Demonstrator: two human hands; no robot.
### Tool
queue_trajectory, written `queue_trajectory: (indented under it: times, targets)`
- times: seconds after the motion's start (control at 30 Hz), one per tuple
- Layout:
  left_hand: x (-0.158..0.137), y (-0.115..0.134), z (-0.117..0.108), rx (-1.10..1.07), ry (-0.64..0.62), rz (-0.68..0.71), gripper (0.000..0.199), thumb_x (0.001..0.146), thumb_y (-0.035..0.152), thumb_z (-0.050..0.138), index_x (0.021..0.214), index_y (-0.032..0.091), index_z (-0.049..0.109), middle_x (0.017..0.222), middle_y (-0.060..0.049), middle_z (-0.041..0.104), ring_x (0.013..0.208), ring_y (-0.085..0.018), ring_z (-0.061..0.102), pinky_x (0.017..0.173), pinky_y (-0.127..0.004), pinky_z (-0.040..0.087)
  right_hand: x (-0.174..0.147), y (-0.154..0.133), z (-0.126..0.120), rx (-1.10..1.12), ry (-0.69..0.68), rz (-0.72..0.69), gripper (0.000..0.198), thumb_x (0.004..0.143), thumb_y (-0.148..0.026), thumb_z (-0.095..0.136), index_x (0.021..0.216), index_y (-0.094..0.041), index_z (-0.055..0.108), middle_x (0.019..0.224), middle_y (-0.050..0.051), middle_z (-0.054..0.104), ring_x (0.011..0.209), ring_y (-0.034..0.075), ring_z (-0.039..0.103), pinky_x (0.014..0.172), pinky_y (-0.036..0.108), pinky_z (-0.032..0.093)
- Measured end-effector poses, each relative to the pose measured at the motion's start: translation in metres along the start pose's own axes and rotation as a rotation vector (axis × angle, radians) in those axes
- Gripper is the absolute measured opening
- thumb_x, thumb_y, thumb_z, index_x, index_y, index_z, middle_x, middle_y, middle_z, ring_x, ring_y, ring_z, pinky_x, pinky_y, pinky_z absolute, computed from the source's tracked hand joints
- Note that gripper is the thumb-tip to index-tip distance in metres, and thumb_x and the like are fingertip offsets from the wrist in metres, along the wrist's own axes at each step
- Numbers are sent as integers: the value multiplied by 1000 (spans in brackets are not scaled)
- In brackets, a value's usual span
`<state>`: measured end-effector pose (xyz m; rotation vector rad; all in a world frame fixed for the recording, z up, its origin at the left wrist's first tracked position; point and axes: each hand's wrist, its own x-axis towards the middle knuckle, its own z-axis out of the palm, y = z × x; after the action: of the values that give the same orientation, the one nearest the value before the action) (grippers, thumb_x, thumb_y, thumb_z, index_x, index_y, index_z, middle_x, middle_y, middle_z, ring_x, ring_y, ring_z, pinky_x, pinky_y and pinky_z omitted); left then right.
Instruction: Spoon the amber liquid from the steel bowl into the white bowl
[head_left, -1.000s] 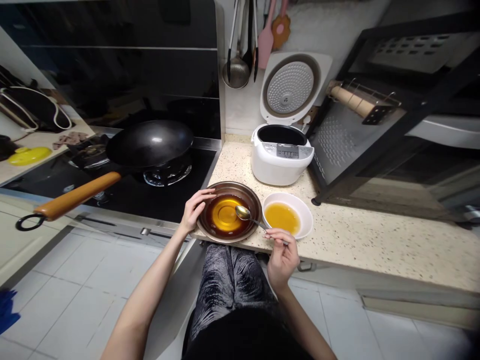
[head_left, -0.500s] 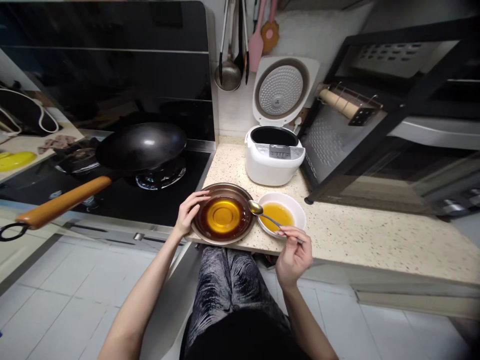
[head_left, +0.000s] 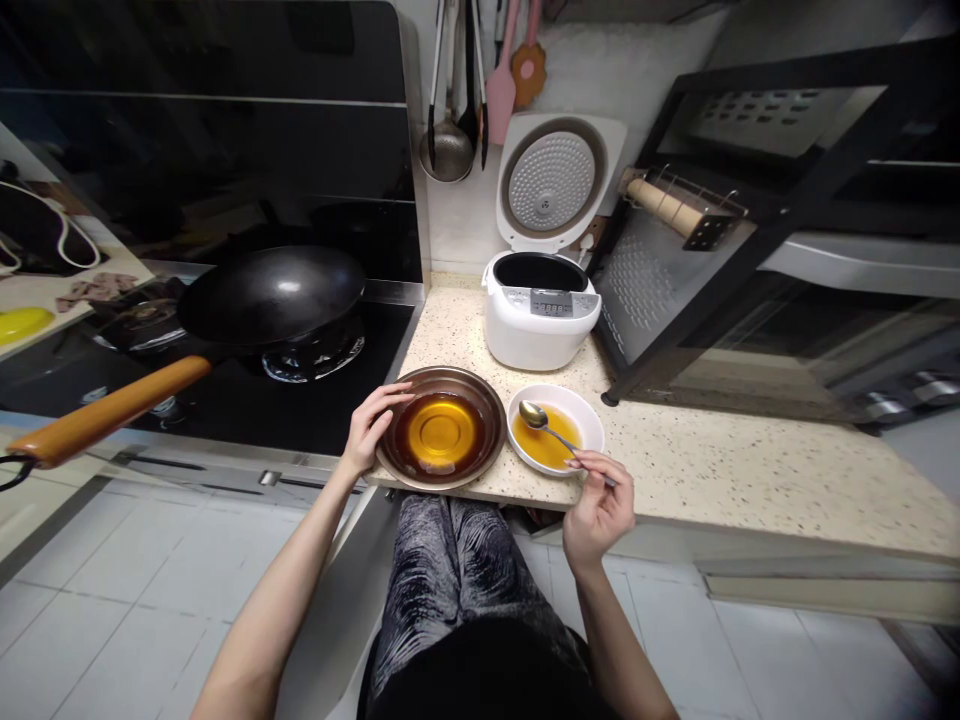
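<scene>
My left hand [head_left: 369, 428] lies on the left rim of a round brown metal dish [head_left: 491, 440], its fingers stretched over the edge. Amber liquid [head_left: 442, 432] fills the bottom of this dish. In my right hand [head_left: 600, 512] I hold a metal spoon [head_left: 556, 434] by the end of its handle, with thumb and fingers pinched together. The spoon's bowl is over a white bowl [head_left: 592, 420] of yellow-orange liquid [head_left: 551, 450]; whether it touches the liquid I cannot tell. Both vessels stand side by side near the counter's front edge.
Behind them stands a white rice cooker [head_left: 540, 335] with its lid raised. A black wok [head_left: 274, 295] sits on the stove, its wooden handle [head_left: 112, 410] jutting towards the front left. A black rack [head_left: 637, 350] rises on the right of the speckled counter [head_left: 720, 470]. Utensils [head_left: 450, 150] hang above.
The spoon has moved right, from between the two vessels to over the white bowl. My right hand has shifted slightly right. My left hand stays on the metal dish. The view has shifted a little.
</scene>
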<state>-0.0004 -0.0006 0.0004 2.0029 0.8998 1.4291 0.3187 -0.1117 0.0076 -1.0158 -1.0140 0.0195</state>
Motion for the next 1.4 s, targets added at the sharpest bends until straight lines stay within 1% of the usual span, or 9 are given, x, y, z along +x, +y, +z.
queue_trajectory:
  times: [0.2, 0.5, 0.6, 0.8, 0.93, 1.07, 1.17, 1.33, 1.4]
  targets:
    - [1, 0, 0, 0, 1, 0, 40, 104, 42, 49, 123, 20, 77, 140, -14, 68, 130, -34, 63, 115, -54, 45, -1, 6, -7, -76, -117, -154, 15, 104, -21, 54, 100, -21, 67, 92, 6, 75, 88, 22, 74, 79, 41, 60]
    - [1, 1, 0, -1, 4, 0, 41, 104, 44, 49, 122, 20, 77, 139, -14, 69, 129, -34, 64, 114, -53, 46, 6, 14, -17, -146, -371, -504, 28, 99, -8, 54, 116, -24, 70, 94, 7, 79, 87, 21, 76, 73, 39, 61]
    - [0, 0, 0, -3, 2, 7, 41, 104, 43, 49, 123, 20, 77, 139, -15, 69, 129, -33, 64, 114, -53, 46, 5, 20, -20, -168, -434, -548, 34, 96, -4, 55, 119, -25, 70, 97, 7, 80, 89, 22, 77, 75, 40, 63]
    - [1, -1, 0, -4, 3, 7, 40, 104, 42, 50, 123, 20, 77, 139, -14, 69, 129, -34, 63, 115, -53, 46, 2, 27, -23, -200, -504, -580, 34, 95, -4, 57, 119, -24, 71, 100, 9, 82, 91, 23, 78, 75, 41, 64]
    - [0, -2, 0, -8, 6, 7, 39, 104, 42, 50, 123, 21, 77, 139, -14, 69, 129, -34, 64, 114, -53, 46, 6, 25, -21, -203, -479, -574, 35, 95, -4, 56, 119, -25, 71, 98, 8, 82, 89, 23, 79, 74, 41, 65]
    - [0, -2, 0, -7, 6, 0, 40, 104, 43, 50, 123, 20, 77, 139, -15, 69, 129, -34, 64, 114, -54, 46, 9, 21, -20, -189, -430, -527, 30, 96, -7, 57, 115, -25, 71, 95, 7, 81, 86, 22, 78, 72, 41, 64]
    - [0, -2, 0, -9, 4, 4, 41, 104, 43, 50, 123, 20, 77, 138, -15, 69, 129, -34, 64, 114, -54, 47, 8, 16, -16, -168, -326, -437, 23, 98, -11, 58, 110, -24, 71, 92, 6, 78, 85, 22, 76, 72, 40, 62]
    - [1, -1, 1, -7, 3, -1, 42, 104, 45, 50, 123, 20, 77, 138, -15, 69, 129, -34, 64, 114, -55, 46, 3, 3, -5, -51, -93, -244, 14, 102, -19, 56, 103, -22, 69, 90, 6, 74, 85, 23, 73, 74, 41, 59]
    - [1, 0, 1, -5, 6, -7, 44, 104, 48, 49, 122, 20, 77, 137, -16, 70, 128, -34, 64, 114, -55, 46, -1, -3, 0, -2, -39, -186, 12, 103, -23, 57, 99, -22, 68, 86, 5, 73, 82, 23, 73, 73, 42, 59]
